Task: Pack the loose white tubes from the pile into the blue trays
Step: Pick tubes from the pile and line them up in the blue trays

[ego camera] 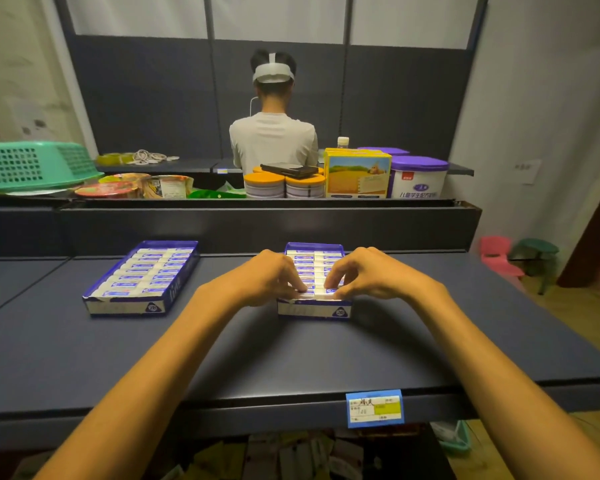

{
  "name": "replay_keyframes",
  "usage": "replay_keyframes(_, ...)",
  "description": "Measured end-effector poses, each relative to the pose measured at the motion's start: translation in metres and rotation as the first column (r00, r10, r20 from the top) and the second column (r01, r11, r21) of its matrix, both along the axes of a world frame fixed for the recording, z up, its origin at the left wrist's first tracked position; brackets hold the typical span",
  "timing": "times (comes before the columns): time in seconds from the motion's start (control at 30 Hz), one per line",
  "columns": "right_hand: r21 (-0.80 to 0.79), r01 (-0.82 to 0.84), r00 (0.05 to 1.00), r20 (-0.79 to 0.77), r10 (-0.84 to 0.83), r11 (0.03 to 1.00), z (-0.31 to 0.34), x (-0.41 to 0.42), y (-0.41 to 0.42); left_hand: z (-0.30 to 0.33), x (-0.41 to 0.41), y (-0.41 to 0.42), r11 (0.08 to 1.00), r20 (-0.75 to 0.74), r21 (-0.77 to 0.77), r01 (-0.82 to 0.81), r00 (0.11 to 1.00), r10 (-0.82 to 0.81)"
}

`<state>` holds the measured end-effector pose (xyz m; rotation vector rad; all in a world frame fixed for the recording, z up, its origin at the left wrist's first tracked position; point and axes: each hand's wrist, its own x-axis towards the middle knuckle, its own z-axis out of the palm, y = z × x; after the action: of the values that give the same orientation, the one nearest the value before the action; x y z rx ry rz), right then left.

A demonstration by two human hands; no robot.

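Two blue trays stand on the dark blue shelf. The left tray (179, 292) is filled with rows of white tubes (142, 277). The right tray (314, 310) also holds rows of white tubes (312, 263). Both my hands hover over its near end. My left hand (269, 277) curls its fingertips onto the nearest white tube (321, 296), and my right hand (368, 275) does the same from the other side. No loose pile shows on the shelf.
A raised ledge behind the trays carries orange-lidded cans (283, 185), a yellow box (357, 174), a purple-lidded tub (418, 178), noodle cups (106, 189) and a green basket (32, 164). A person (272, 133) stands beyond, back turned. A price label (374, 408) hangs on the front edge.
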<state>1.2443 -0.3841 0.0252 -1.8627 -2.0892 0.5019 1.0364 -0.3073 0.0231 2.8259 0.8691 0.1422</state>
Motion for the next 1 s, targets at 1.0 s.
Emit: replay_keyframes(1.0, 0.028, 0.109, 0.992, -0.067, -0.107, 0.994, -0.010, 0.005, 0.000, -0.007, 0.002, 0.012, 0.994, 0.052, -0.043, 0.100, 0.994, -0.097)
